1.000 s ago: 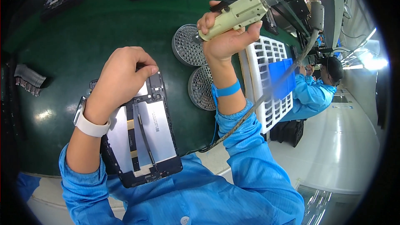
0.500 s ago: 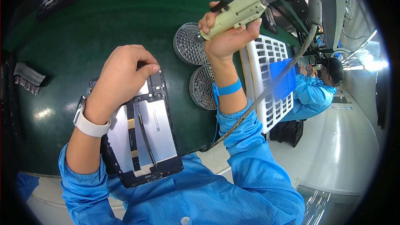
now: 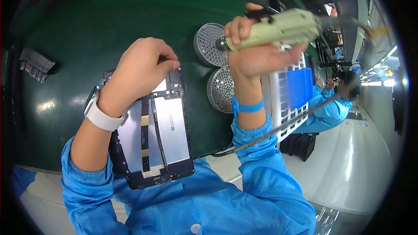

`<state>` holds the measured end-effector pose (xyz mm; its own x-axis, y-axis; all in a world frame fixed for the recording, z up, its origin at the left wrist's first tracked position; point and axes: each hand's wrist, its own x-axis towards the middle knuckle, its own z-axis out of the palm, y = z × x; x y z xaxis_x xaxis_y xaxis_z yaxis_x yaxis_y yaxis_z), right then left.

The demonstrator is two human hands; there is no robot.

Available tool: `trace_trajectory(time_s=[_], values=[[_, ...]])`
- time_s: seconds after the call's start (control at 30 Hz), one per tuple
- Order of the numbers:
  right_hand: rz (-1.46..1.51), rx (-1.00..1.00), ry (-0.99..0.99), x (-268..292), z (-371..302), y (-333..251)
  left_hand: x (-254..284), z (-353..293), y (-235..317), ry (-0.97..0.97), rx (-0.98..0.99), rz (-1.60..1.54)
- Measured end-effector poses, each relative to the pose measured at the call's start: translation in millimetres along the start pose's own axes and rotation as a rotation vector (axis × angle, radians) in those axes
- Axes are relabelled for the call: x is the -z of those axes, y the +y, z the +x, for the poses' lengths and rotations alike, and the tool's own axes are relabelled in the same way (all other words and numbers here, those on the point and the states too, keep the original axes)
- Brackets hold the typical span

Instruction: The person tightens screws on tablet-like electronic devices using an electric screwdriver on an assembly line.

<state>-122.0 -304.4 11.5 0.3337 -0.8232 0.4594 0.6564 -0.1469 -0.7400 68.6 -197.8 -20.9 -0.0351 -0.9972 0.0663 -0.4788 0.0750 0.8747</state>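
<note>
Wearer's hands (image 3: 141, 67), two; power screwdriver (image 3: 272, 30), one; opened tablet (image 3: 173, 126) up close, one; round perforated dishes (image 3: 208, 48), two; white grid tray (image 3: 274, 100), one; blue tray (image 3: 300, 88), one; dark strip stack (image 3: 37, 62), one; watch (image 3: 102, 119), one; blue wristband (image 3: 251, 107), one; co-worker (image 3: 325, 112), one.

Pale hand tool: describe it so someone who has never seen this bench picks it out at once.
Start at the dark green tabletop and go to its right side, where the right hand is, near two round metal dishes. The pale hand tool is the thick body gripped there, set apart from the grey dishes by its yellowish-green colour.
</note>
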Motion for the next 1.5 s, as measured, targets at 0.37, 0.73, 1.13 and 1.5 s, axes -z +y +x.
trace_trajectory(time_s=[0.37, 0.73, 1.13, 1.5], values=[[0.047, -0.326, -0.086, -57, -55, 16, -5, 0, -12, 0.062, -0.09, -0.028], [-0.018, -0.018, -0.025, -13, 1, -3, 0, -1, -2, -0.008, 0.031, 0.02], [-0.373, -0.015, 0.278, 24, 17, 25, 2, -1, -1, -0.007, 0.035, 0.004], [-0.369, -0.015, 0.309, 26, 18, 30, 1, 1, -4, -0.023, 0.003, 0.013]])
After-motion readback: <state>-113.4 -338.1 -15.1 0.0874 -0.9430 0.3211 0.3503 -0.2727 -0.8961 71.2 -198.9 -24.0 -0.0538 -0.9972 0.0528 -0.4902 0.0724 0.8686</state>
